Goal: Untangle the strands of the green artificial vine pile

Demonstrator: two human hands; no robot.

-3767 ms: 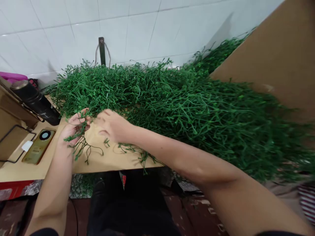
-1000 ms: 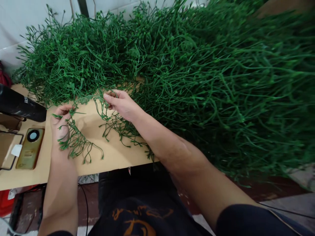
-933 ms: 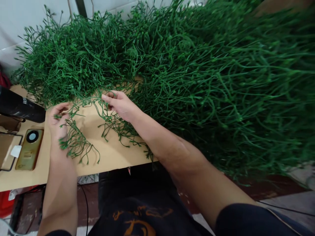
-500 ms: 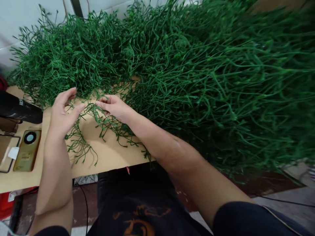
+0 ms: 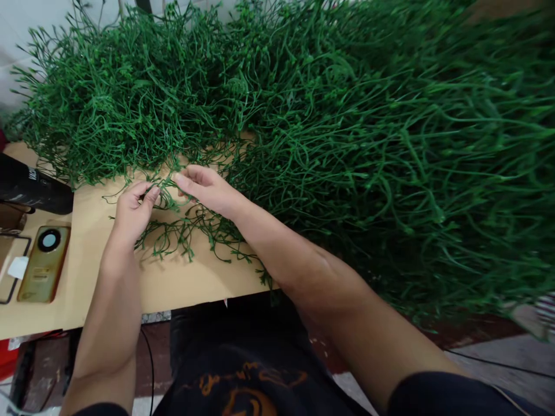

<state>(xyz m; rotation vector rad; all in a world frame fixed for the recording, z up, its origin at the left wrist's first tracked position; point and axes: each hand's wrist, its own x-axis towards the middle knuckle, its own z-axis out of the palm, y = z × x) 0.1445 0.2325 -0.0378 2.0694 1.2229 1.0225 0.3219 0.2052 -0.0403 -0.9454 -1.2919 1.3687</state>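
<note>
My left hand (image 5: 135,209) pinches the end of a small bunch of thin green plant stems (image 5: 168,199), thumb against fingertips. The stems have small forked tips and look like artificial greenery. Close by on the right, my right hand (image 5: 202,185) closes thumb and fingers on the same bunch. The two hands are a short distance apart, with stems running between them. More loose stems (image 5: 173,237) hang or lie below the hands over the tan tabletop (image 5: 186,280). Some of the fingertips are hidden by the stems.
A large heap of the same greenery (image 5: 121,98) fills the back of the table, and a denser mass (image 5: 390,162) spreads over the right. At the left lie a black cylinder (image 5: 37,188) and a gold phone (image 5: 44,266). The table's front edge is before my body.
My left hand has moved right and down and closed from open onto the stems. The right hand stays nearly in place. The loose lower stems have shifted up and right.
</note>
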